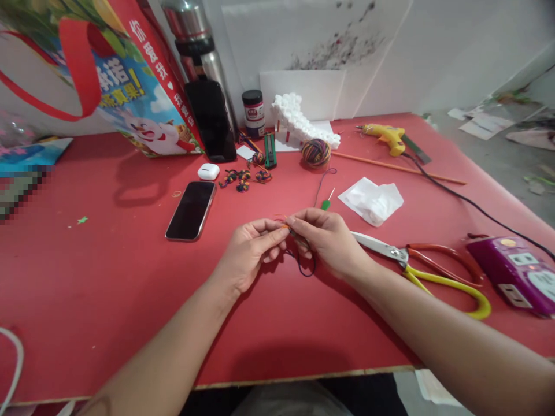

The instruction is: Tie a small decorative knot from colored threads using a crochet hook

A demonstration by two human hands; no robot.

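Both hands meet over the middle of the red table. My left hand pinches a small piece of multicoloured yarn between thumb and fingers. Touching it from the right, my right hand has its fingers closed on the same yarn. A dark loop of yarn hangs below the fingertips, and a strand runs up toward the yarn ball. Just beyond my right hand lies a green-handled hook. The fingers hide most of the held piece.
Scissors and a purple device lie right. A phone, earbud case and knotted yarn pieces lie left. Farther back are crumpled tissue, a glue gun, an orange stick and a standing phone.
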